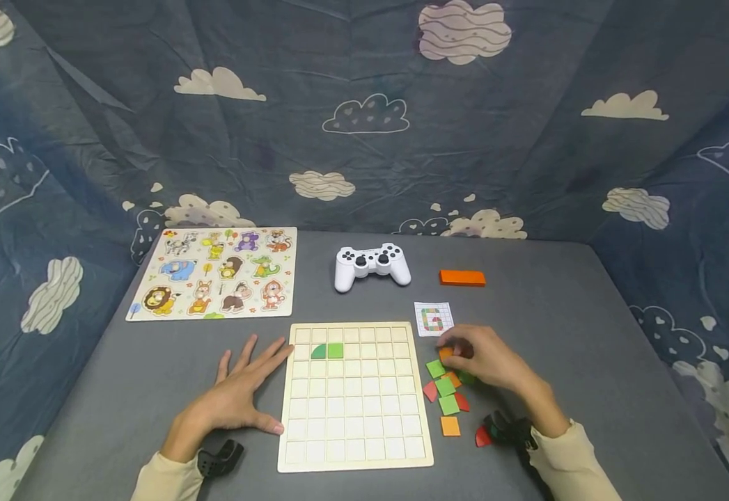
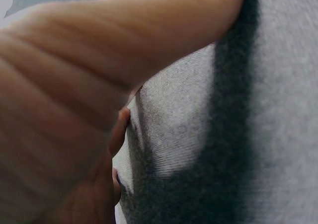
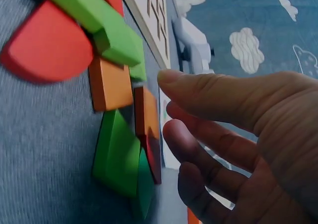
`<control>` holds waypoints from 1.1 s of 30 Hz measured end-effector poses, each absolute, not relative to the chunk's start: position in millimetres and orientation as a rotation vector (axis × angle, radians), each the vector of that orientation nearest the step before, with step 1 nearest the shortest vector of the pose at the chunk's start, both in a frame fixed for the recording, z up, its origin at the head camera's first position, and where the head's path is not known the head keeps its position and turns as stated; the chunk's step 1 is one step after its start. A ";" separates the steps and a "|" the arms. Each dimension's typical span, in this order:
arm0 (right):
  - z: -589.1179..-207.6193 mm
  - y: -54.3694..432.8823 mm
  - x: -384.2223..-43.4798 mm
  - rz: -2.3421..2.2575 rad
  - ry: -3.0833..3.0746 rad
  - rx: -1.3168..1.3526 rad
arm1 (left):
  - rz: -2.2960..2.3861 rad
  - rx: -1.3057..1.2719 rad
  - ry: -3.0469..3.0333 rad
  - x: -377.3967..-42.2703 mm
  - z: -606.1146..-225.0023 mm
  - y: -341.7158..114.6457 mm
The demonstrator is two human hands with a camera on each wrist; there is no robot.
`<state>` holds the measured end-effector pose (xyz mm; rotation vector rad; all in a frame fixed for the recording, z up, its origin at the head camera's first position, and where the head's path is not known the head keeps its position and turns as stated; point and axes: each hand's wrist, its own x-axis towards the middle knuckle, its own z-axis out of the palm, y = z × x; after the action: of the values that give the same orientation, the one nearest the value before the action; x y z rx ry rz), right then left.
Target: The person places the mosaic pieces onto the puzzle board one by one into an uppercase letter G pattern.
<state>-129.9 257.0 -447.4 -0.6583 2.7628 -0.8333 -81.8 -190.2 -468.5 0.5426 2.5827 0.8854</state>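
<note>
My left hand (image 1: pixel 232 398) lies with fingers spread at the left side of a wooden grid board (image 1: pixel 351 452), its thumb and index tips at the edge. A dark green quarter-circle tile (image 1: pixel 319 352) and a light green square tile (image 1: pixel 335 351) sit side by side in an upper row. Over the loose tiles right of the board, my right hand (image 1: pixel 489 356) hovers with thumb and fingers apart. An orange tile (image 3: pixel 147 112) lies close to its fingertips in the right wrist view. Around it are green tiles (image 1: pixel 448 405), red tiles (image 1: pixel 430 392) and another orange square (image 1: pixel 450 426).
A small pattern card (image 1: pixel 434 319) lies beyond the right hand. Farther back are a white game controller (image 1: pixel 372 266) and an orange block (image 1: pixel 462 278). An animal puzzle board (image 1: pixel 212 273) lies at the back left. A red piece (image 1: pixel 482 436) is by the right wrist.
</note>
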 end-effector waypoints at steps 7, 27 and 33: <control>-450.0 265.5 -133.0 -0.826 2.746 -0.616 | 0.896 0.534 2.584 -80.0 -468.5 -191.3; -457.9 269.5 -134.8 -0.859 2.727 -0.587 | 0.923 0.545 2.577 -81.7 -466.9 -190.7; -456.9 267.4 -135.3 -0.840 2.740 -0.595 | 0.920 0.544 2.582 -82.2 -467.8 -190.9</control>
<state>-135.3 267.4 -456.9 -0.5954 2.7404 -0.8403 -82.2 -190.9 -467.8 0.5444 2.5819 0.9199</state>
